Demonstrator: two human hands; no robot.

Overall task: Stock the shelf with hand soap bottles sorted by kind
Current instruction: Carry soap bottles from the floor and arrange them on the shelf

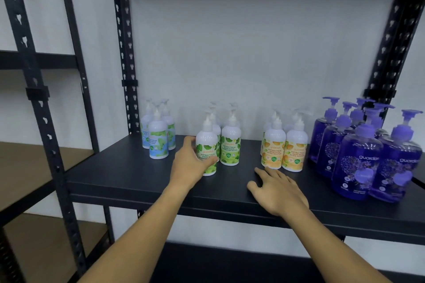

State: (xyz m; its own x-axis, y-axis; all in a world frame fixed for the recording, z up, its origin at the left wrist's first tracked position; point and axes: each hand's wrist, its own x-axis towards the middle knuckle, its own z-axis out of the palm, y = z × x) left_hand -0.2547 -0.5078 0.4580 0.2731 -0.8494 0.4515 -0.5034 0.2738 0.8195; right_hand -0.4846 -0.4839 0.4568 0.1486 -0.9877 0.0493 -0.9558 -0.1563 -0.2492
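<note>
On the black shelf (128,174) stand four groups of pump bottles. Blue-label white bottles (158,139) are at the far left, green-label ones (230,145) in the middle, orange-label ones (273,147) to their right, and purple bottles (357,158) at the far right. My left hand (192,163) grips the front green-label bottle (207,145), which stands upright on the shelf. My right hand (278,188) rests flat on the shelf with straight fingers, just in front of the orange-label bottles, holding nothing.
Black slotted uprights (125,53) frame the shelf on the left and on the right (391,48). A second rack with brown boards (27,174) stands to the left. A white wall lies behind. A lower black shelf (230,264) shows below.
</note>
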